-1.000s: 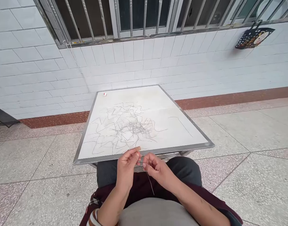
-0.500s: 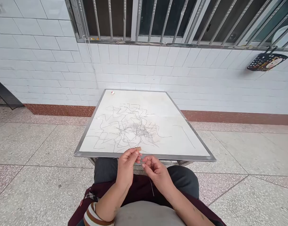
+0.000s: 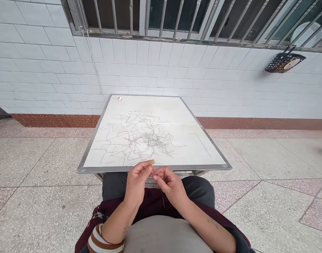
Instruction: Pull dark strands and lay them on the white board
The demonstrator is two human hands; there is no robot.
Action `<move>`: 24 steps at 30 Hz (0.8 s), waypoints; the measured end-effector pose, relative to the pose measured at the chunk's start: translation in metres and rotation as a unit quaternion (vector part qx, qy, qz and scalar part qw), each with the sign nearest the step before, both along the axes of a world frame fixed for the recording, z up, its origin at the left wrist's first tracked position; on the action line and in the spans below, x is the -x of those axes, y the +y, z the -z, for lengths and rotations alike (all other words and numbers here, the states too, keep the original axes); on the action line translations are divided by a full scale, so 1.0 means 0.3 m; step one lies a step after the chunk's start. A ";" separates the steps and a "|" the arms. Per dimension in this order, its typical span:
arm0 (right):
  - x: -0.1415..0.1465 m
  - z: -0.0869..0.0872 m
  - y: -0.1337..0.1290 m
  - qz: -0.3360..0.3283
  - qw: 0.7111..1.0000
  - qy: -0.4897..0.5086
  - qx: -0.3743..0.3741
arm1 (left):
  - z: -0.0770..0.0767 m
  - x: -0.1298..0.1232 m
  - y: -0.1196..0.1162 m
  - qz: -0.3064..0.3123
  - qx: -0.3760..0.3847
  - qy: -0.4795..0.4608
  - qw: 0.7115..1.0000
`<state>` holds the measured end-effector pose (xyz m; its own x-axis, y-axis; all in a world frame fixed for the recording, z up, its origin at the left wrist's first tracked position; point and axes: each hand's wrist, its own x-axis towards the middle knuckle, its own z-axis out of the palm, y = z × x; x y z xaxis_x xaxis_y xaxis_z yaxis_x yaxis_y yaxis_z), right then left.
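My left hand (image 3: pixel 136 181) is closed in a pinch above my lap, just off the table's near edge. A tan band (image 3: pixel 151 162), like tape or a plaster, shows at its index fingertip; what the pinch holds is too small to make out. Close against it, my right hand (image 3: pixel 172 184) has thumb and forefinger pressed together on a thin strand (image 3: pixel 163 198), thread or fine wire, whose loose end hangs below. On the white-topped table (image 3: pixel 203 154) ahead lies a loose tangle of thin dark strands (image 3: pixel 150 138), with stray pieces around it.
A small red-and-white item (image 3: pixel 120 98) sits at the table's far left corner. The table stands near a white tiled wall (image 3: pixel 150 79) with a barred window (image 3: pixel 171 17) above. A dark patterned bag (image 3: pixel 284 63) hangs from the bars at right. Speckled stone floor (image 3: pixel 45 207) surrounds my seat.
My right hand has come in against my left, closing the small gap between the fingertips. The view has shifted slightly, and the strand still hangs from the right hand.
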<state>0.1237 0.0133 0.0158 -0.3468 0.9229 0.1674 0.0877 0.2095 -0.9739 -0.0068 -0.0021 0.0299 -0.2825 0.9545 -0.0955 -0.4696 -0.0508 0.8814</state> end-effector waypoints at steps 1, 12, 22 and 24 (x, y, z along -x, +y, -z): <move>0.000 -0.001 -0.001 -0.003 1.000 0.001 -0.003 | 0.001 0.001 -0.002 -0.001 -0.001 0.000 1.000; 0.001 -0.003 -0.009 0.003 0.999 0.026 0.027 | 0.016 -0.009 -0.013 -0.008 0.002 0.001 1.000; -0.009 0.016 -0.001 0.023 0.999 -0.001 -0.028 | 0.004 -0.015 -0.023 -0.031 -0.005 0.065 0.997; -0.012 0.011 0.000 0.020 0.998 -0.023 -0.052 | 0.007 -0.013 -0.024 -0.027 -0.005 0.075 0.997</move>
<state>0.1275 0.0131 0.0125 -0.3191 0.9149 0.2473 0.1416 0.3040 -0.9421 -0.0030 -0.0093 0.0279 -0.3445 0.9380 -0.0390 -0.3288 -0.0816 0.9409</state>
